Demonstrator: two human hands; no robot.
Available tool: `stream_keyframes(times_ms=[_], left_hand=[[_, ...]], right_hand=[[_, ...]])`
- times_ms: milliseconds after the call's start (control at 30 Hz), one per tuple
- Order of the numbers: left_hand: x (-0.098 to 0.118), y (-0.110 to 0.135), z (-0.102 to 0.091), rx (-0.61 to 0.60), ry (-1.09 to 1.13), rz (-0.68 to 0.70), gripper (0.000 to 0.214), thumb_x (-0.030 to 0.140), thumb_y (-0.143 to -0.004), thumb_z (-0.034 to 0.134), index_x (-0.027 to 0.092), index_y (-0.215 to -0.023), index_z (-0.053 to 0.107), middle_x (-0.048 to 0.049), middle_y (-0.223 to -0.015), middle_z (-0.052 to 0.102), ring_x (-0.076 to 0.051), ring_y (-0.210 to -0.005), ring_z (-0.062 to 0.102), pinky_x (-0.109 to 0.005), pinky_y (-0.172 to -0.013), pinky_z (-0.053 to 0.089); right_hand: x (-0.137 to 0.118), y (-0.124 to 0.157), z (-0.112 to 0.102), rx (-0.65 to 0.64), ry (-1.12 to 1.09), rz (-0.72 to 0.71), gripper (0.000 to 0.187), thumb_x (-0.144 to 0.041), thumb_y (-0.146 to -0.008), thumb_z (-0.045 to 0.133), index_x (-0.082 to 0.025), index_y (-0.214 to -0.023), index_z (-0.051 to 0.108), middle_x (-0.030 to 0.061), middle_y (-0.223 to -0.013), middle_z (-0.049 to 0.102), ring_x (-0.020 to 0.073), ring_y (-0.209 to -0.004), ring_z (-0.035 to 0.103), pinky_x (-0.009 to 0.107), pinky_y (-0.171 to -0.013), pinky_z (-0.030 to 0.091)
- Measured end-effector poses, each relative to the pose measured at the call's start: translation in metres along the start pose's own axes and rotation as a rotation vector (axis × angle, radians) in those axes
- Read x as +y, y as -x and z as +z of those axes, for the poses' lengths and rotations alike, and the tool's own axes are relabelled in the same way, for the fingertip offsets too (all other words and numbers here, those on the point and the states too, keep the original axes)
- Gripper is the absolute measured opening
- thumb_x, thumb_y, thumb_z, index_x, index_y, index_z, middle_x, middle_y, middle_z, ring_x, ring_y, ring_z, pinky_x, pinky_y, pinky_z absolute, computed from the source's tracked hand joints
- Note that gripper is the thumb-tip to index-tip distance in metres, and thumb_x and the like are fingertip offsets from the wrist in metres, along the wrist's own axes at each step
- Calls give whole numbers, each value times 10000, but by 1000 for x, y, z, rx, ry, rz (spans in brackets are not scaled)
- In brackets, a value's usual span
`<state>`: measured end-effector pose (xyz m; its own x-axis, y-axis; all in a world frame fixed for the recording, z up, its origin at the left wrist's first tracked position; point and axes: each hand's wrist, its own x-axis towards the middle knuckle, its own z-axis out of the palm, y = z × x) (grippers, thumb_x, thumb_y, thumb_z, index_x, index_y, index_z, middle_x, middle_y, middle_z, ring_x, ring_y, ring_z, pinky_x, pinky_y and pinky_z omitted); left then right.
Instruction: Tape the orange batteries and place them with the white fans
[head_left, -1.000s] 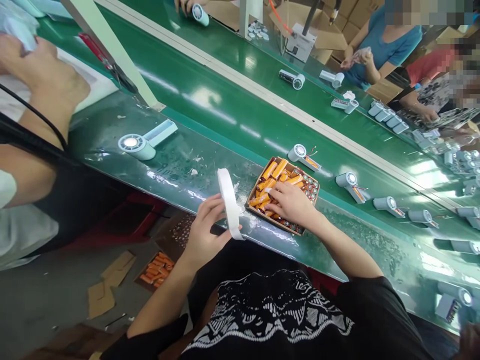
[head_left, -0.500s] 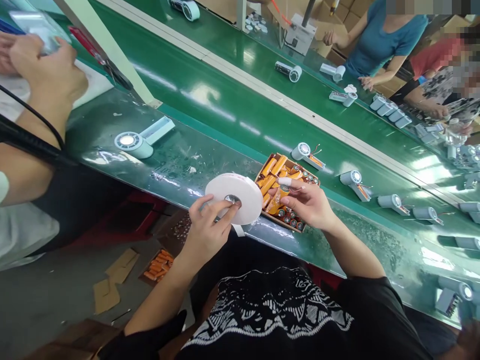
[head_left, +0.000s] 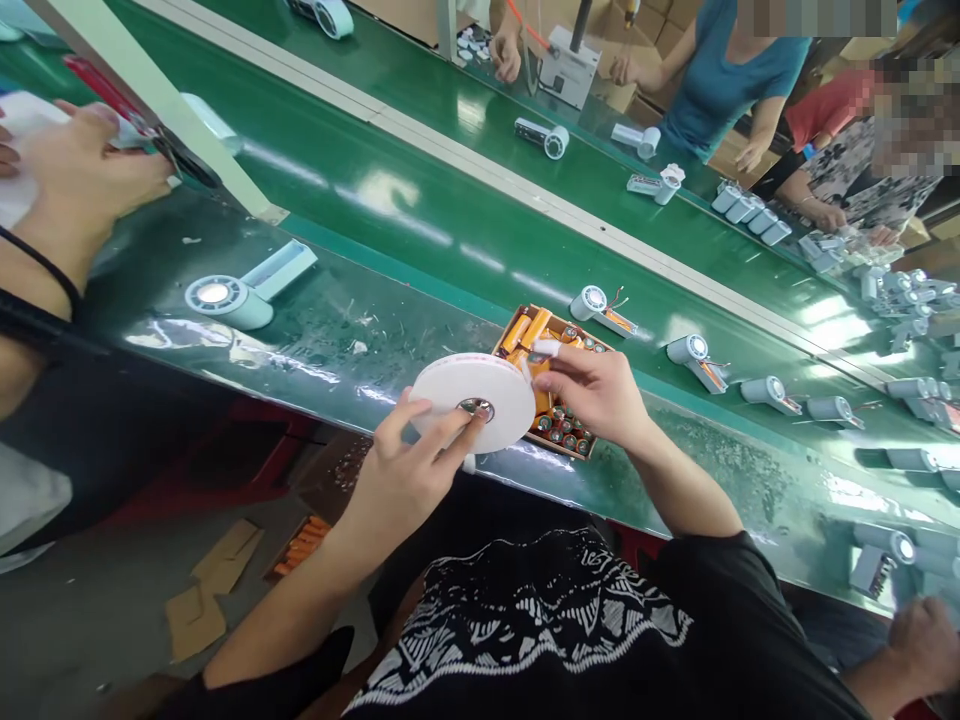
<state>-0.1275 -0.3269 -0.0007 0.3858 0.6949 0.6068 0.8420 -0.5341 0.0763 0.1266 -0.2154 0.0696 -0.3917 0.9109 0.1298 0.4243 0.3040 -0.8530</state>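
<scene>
My left hand (head_left: pixel 416 465) holds a wide flat roll of white tape (head_left: pixel 499 425), with fingertips at its hub and the thumb side against the rim. At the roll's right edge, my right hand (head_left: pixel 596 390) is closed in a pinch, a white cover on one fingertip. What lies between those fingers is partly hidden; white and orange show there. Directly behind and below this hand is a cardboard box (head_left: pixel 559 447) filled with orange battery cells (head_left: pixel 534 328), some lying flat and others standing on end.
Pale blue handheld fans (head_left: pixel 236 300) lie on the green bench (head_left: pixel 352 335) and along the conveyor (head_left: pixel 420 215). A metal post (head_left: pixel 225 165) rises at left beside a co-worker's hands (head_left: pixel 94 165). Other people work across the line. Another box of orange cells (head_left: pixel 300 545) sits below.
My right hand has moved left to the tape roll's edge; a battery cell seen at its fingers before is no longer clearly visible. The roll tilts slightly differently, and the whole view has shifted.
</scene>
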Motion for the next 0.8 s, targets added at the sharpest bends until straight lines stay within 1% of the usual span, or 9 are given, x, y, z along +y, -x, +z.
stream_keyframes(times_ms=[167,300,367,467,533,567,633,700,800], left_hand=[[27,-14,12,167,5,-128,554,214,-885,912,207,-1397,701,-71,-1011,760,-308,-1008,567,-483,-986,511],[44,-22,22,229,38,-148,499,272,-865,939,196,-1307,720,-89,-983,732,-308,-964,527,-474,-901,494],[51,-22,23,206,89,-131,491,280,-888,916,181,-1322,710,-92,-968,716,-294,-943,533,-462,-875,486],[50,-13,23,84,249,16,416,267,-938,841,187,-1326,716,-61,-943,701,-252,-910,566,-451,-936,498],[34,2,24,37,281,31,355,286,-961,799,201,-1300,737,-50,-939,697,-238,-909,581,-448,-1002,503],[19,12,24,26,240,-38,342,297,-962,794,204,-1288,748,-59,-958,698,-243,-929,589,-451,-1018,505],[-18,35,26,-40,87,-285,369,300,-928,822,202,-1279,767,-100,-1049,706,-281,-1009,592,-469,-1015,511],[-58,56,27,-208,10,-489,450,325,-869,876,218,-1295,780,-134,-1179,707,-339,-1108,577,-511,-1016,513],[-107,70,28,-402,72,-591,498,437,-841,895,304,-1310,791,-106,-1311,696,-379,-1225,552,-557,-1087,479]], right_hand=[[8,16,42,516,-635,121,467,-610,-868,844,-276,-1180,750,39,-1119,818,237,-1026,786,398,-909,680],[4,31,77,710,-821,97,629,-458,-839,911,-352,-1376,600,28,-1206,812,244,-1077,797,455,-971,684],[6,26,68,706,-810,66,661,-388,-814,929,-347,-1376,584,27,-1145,817,256,-1034,804,488,-956,689],[19,4,13,825,-708,-107,492,-340,-842,883,-311,-1272,646,19,-1115,798,228,-1089,786,461,-1028,655],[32,-8,-31,1016,-632,-304,285,-343,-902,804,-303,-1165,699,10,-1126,781,183,-1172,757,377,-1070,615],[40,-9,-49,1065,-618,-360,218,-325,-908,787,-314,-1117,724,8,-1147,774,164,-1198,745,326,-1053,607],[59,2,-68,1030,-624,-269,318,-274,-867,826,-380,-1158,752,10,-1214,770,166,-1158,756,307,-961,634],[78,27,-66,959,-632,-99,506,-250,-734,935,-405,-1181,758,15,-1168,787,196,-1067,781,327,-886,667],[104,66,-48,950,-635,116,604,-315,-610,1019,-320,-1154,755,34,-1061,802,215,-938,802,337,-789,695]])
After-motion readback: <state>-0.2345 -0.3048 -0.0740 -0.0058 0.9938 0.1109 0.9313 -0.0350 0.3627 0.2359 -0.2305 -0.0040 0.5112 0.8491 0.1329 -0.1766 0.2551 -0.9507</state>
